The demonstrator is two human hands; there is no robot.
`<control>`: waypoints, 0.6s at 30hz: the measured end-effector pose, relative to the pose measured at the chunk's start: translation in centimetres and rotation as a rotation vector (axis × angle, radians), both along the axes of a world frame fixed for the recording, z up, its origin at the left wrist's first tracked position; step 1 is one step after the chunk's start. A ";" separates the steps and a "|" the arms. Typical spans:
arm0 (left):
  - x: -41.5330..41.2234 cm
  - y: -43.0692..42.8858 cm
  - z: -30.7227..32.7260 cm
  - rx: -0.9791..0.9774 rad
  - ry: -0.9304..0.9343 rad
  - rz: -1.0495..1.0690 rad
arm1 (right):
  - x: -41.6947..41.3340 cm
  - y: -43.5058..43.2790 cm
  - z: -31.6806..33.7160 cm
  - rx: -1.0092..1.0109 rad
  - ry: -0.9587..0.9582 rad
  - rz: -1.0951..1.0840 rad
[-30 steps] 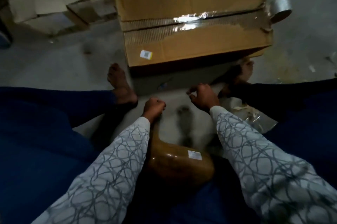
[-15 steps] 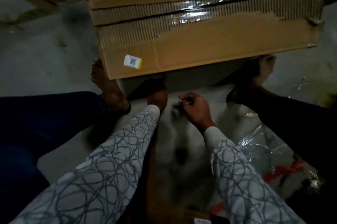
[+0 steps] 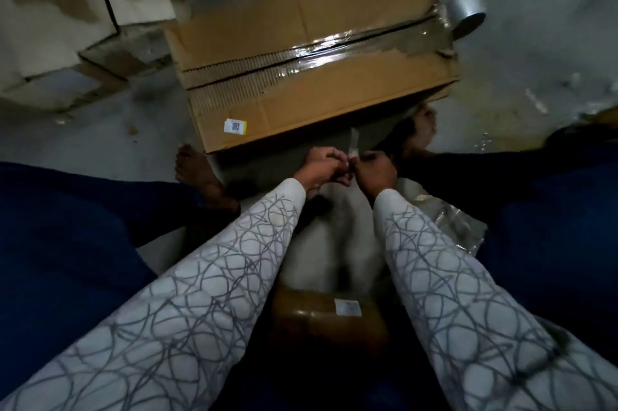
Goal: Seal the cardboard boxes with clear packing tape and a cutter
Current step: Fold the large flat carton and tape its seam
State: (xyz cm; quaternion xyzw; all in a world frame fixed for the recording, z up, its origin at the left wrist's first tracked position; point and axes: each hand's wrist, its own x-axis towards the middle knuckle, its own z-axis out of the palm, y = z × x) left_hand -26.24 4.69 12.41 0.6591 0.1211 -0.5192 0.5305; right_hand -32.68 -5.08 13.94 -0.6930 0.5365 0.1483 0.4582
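A large brown cardboard box (image 3: 334, 99) lies on the grey concrete floor (image 3: 100, 139) in front of the seated person, its near long edge just beyond the two bare feet. A glossy strip of clear packing tape (image 3: 321, 54) runs along the seam between its top flaps, over torn, ribbed patches of cardboard. The silvery roll of tape (image 3: 470, 11) hangs at the box's right end, joined to that strip. Just before the near edge of the box, the left hand (image 3: 319, 170) and the right hand (image 3: 376, 173) meet, both with fingers curled tight on a small cutter (image 3: 353, 143) whose pale narrow blade stands upright between them. Both arms wear white sleeves with a grey looped pattern. A brown parcel with a white label (image 3: 329, 320) lies between the forearms, and crumpled clear plastic (image 3: 448, 220) lies beside the right sleeve. Flattened cardboard sheets (image 3: 57, 9) lie on the floor at far left.
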 end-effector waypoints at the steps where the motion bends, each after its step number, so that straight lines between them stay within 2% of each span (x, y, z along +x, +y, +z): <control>1: -0.2 -0.6 1.4 -0.040 -0.013 0.015 | -0.2 -0.2 1.2 -0.014 -0.048 -0.041; 5: -0.5 -2.1 5.6 -0.113 -0.101 -0.037 | -0.6 -1.2 4.1 -0.105 -0.228 -0.243; 10: 1.5 -4.7 8.1 0.065 -0.465 -0.192 | 0.9 -5.4 6.1 -0.012 -0.478 -0.440; 11: 2.4 -5.7 8.3 0.094 -0.512 -0.204 | 1.4 -7.0 6.7 -0.043 -0.508 -0.454; 15: 7.0 -10.6 8.2 0.101 -0.657 -0.302 | 3.6 -13.0 5.1 -0.330 -0.571 -0.498; 18: 10.4 -15.9 7.5 0.073 -0.811 -0.386 | 6.2 -16.8 2.8 -0.580 -0.550 -0.643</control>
